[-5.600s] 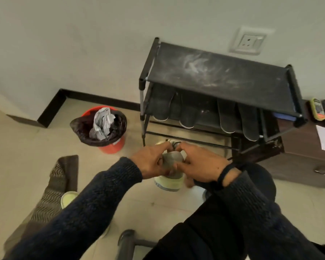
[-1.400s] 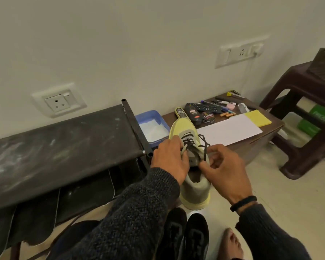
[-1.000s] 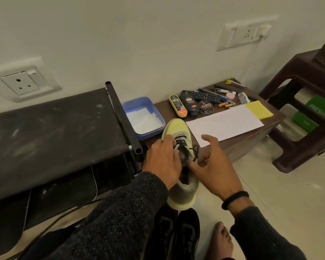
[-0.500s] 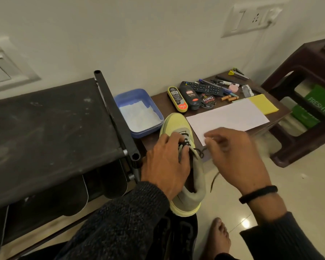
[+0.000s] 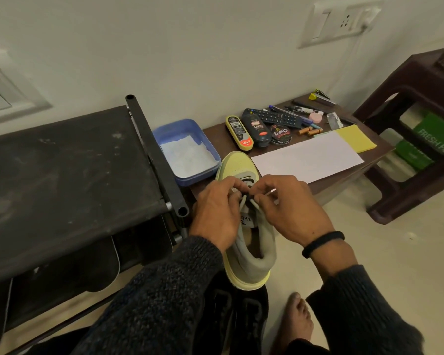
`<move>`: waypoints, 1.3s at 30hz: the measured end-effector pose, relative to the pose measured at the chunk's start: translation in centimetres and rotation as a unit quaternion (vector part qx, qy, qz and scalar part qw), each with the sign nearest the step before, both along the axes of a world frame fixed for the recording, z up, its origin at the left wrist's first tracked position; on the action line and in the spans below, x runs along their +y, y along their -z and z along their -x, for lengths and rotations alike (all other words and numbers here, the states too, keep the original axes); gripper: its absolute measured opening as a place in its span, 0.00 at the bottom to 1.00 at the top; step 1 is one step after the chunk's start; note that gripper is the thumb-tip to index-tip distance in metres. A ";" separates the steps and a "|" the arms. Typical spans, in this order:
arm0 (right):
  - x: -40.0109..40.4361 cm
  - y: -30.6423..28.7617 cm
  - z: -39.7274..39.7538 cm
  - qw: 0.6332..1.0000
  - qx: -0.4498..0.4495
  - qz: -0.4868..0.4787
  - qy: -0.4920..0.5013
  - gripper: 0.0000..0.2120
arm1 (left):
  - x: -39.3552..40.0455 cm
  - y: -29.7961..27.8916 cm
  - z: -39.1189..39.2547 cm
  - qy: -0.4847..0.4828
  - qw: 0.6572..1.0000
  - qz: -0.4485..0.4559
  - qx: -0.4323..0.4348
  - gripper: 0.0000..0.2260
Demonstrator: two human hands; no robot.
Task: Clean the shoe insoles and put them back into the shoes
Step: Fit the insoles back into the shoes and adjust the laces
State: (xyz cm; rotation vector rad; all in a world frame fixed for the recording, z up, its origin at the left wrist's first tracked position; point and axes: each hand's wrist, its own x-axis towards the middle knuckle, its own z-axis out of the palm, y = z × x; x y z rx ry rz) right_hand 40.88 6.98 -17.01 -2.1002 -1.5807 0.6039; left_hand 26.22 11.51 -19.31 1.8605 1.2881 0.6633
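Low brown table (image 5: 215, 135) beyond hands' shoe (image 5: 249, 252), black rack (image 5: 69, 170) alongside.

Readable text, head view:

- Yellow polish bottle (image 5: 239, 134) lying on the bench (image 5: 215, 131): red end label reads "KIWI"; a barcode sits on its upper label, digits too small to read.
- Dark bottle (image 5: 256, 129) just beside it: "Cherry".
- Round tin (image 5: 281, 134): "Cherry" on the lid; smaller rim print unreadable.
- Green box (image 5: 432, 139) under the brown stool (image 5: 408, 80): "FRESH F", cut off.
- Shoe (image 5: 251, 249) tongue tag: "Vel", remainder hidden by laces.
- Marker (image 5: 305, 109): print too small.
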 end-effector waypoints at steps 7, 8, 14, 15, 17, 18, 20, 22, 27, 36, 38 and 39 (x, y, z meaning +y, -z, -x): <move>0.2 0.1 -0.1 1.000 -0.013 0.003 -0.019 0.04 | 0.3 -0.7 0.3 0.060 0.995 -0.039 0.071 0.07; 0.2 0.1 0.0 1.000 -0.014 0.001 -0.012 0.04 | 0.4 -0.7 0.4 0.066 0.994 -0.042 0.077 0.06; 0.0 0.3 -0.3 1.000 -0.007 0.004 -0.006 0.06 | 0.0 -0.4 -0.1 0.042 0.995 -0.069 0.065 0.06; 0.0 0.3 -0.5 1.000 -0.001 0.006 -0.006 0.05 | -0.1 -0.3 -0.2 0.034 0.996 -0.065 0.057 0.06; 0.0 0.3 -0.7 1.000 0.022 0.004 -0.003 0.06 | -0.1 0.0 -0.3 0.022 0.998 -0.052 0.040 0.06; 0.1 0.3 -0.8 0.999 0.039 -0.005 0.005 0.07 | -0.1 0.1 -0.3 0.019 0.998 -0.048 0.032 0.06; 0.4 0.4 -0.8 0.998 0.054 -0.025 0.019 0.09 | 0.1 0.1 -0.4 0.014 0.999 -0.044 0.019 0.07; 0.7 0.7 -0.6 0.999 0.024 -0.039 0.006 0.10 | 0.3 0.2 -0.3 -0.002 1.000 -0.030 0.004 0.08; 1.4 0.6 -0.5 0.999 -0.008 -0.025 -0.021 0.04 | 0.5 0.6 -0.5 -0.012 0.999 -0.027 0.022 0.06; 0.9 0.6 -0.1 0.998 -0.033 -0.034 -0.032 0.04 | 0.9 0.7 -0.3 0.071 0.992 -0.085 0.058 0.05; 0.6 0.6 -0.3 0.999 -0.023 -0.043 -0.025 0.04 | 0.7 0.7 -0.6 0.078 0.988 -0.101 0.081 0.06; 0.5 0.7 -0.5 0.999 -0.014 -0.039 -0.021 0.04 | 0.7 0.9 -0.7 0.074 0.988 -0.110 0.080 0.06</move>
